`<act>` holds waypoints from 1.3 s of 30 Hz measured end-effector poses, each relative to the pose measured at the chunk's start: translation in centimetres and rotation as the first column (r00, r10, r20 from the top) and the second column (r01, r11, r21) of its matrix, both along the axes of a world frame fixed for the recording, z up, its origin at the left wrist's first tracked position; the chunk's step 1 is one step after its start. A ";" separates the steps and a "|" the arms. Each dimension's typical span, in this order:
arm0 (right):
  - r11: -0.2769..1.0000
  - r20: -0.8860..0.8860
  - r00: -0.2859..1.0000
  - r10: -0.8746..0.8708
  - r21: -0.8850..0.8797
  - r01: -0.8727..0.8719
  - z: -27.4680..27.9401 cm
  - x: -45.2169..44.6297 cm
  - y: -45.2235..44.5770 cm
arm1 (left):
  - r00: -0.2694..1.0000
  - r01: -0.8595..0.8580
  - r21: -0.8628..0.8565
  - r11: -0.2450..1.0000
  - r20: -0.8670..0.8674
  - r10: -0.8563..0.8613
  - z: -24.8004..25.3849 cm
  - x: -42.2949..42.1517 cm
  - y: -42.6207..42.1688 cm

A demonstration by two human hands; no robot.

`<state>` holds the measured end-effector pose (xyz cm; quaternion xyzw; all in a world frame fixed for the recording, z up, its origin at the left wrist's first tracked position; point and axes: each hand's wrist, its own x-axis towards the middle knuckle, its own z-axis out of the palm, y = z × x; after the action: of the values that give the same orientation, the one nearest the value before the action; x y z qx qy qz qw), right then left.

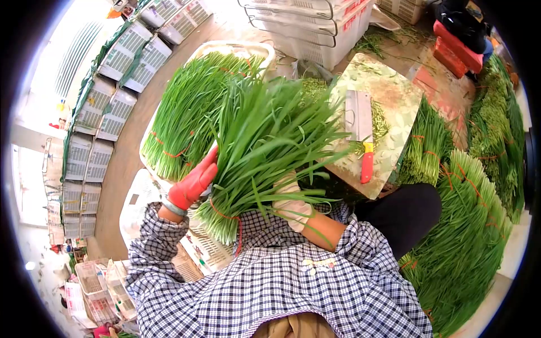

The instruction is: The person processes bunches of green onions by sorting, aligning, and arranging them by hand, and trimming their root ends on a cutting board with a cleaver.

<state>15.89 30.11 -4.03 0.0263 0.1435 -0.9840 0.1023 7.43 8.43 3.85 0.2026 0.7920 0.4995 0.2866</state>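
Note:
A bunch of garlic chives (265, 129) slants across my lap, its pale cut ends low and its green leaves fanned up and to the right. An orange-red tie (225, 214) rings it near the stems, with a loose tail hanging down. My left hand (194, 183), in a red glove, lies against the left side of the bunch with fingers stretched out; its thumb is hidden. At the right side of the bunch is my right hand (291, 201), in a whitish glove. Leaves cover its fingers, so its grip does not show.
Tied chives (186, 107) fill a white crate (267, 53) ahead. On a board (360, 73) at right lie a cleaver (359, 121) with a red handle and chopped bits. More bunches (462, 236) lie at far right. White crates (310, 28) are stacked at the back, others (121, 50) along the left.

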 end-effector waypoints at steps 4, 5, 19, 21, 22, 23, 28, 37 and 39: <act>0.999 0.043 0.999 0.006 0.032 -0.007 -0.7 -0.8 0.1 | 0.932 0.106 -0.181 0.978 -0.325 -0.161 2.3 0.8 4.3; 0.999 0.064 0.998 -0.001 0.053 -0.002 -1.1 -1.1 0.3 | 0.919 0.138 -0.224 0.965 -0.334 -0.209 2.3 0.7 5.8; 0.957 0.345 0.933 -0.104 0.289 0.000 -4.9 2.3 4.7 | 0.837 -0.547 0.239 0.803 0.126 0.532 -2.3 -6.0 -0.9; 0.976 0.339 0.937 -0.086 0.219 0.010 -4.7 2.2 4.7 | 0.822 -0.564 0.269 0.781 0.094 0.561 -2.9 -5.9 -1.2; 0.988 0.329 0.941 -0.076 0.153 0.026 -4.4 2.3 4.7 | 0.820 -0.567 0.267 0.779 0.096 0.564 -3.1 -5.8 -1.5; 0.990 0.350 0.936 -0.044 0.142 -0.007 -4.0 2.0 5.0 | 0.812 -0.579 0.263 0.772 0.109 0.573 -2.9 -5.7 -1.1; 0.970 0.331 0.932 -0.146 0.235 0.068 -4.9 2.0 5.1 | 0.798 -0.599 0.292 0.745 0.142 0.586 -3.5 -5.8 -0.7; -0.013 -0.571 0.533 -0.624 0.690 0.724 5.4 -0.9 14.2 | 0.871 -0.488 0.373 0.789 0.155 0.465 -3.7 -5.8 1.4; -0.304 -0.764 0.640 0.084 0.591 0.747 9.5 -2.5 10.6 | 0.890 -0.452 0.375 0.810 0.127 0.438 -3.4 -5.9 2.1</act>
<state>13.36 40.70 5.50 -0.1403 0.8247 -0.4443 -0.3206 1.57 10.58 0.46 0.0566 0.6952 0.7050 0.1285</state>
